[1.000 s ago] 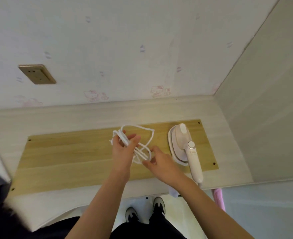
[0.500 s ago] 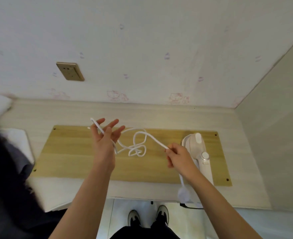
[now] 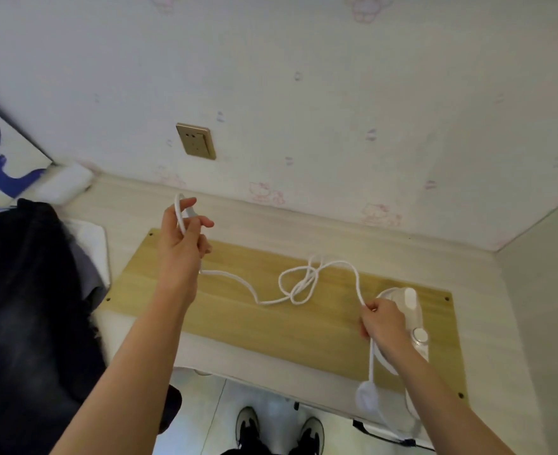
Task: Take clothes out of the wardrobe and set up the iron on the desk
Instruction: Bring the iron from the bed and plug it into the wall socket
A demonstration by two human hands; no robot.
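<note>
Far left: dark clothes (image 3: 24,290) piled on the counter (image 3: 133,211), w/ white fabric (image 3: 88,244) under/beside them. They lie off to the side, prob. so the wooden board (image 3: 254,323) stays free as the ironing surface.

Left hand (image 3: 182,244) is raised above the board's left end, fingers curled round the plug end of the white cord (image 3: 303,284); a loop of cord runs over the index finger. It sits below and just left of the wall socket (image 3: 196,141), so my read is the plug is headed there. Plug itself mostly hidden in the fingers; can't tell prong orientation.

Mid: cord sags from that hand to the board, w/ a loose tangle of loops approx. centre. Tangle could snag if pulled taut.

Right hand (image 3: 382,323) pinches the cord near the iron (image 3: 409,326), prob. to feed slack and stop the pull dragging the iron. Iron lies on the board's right end, handle toward the person, partly hidden by the wrist.
</note>
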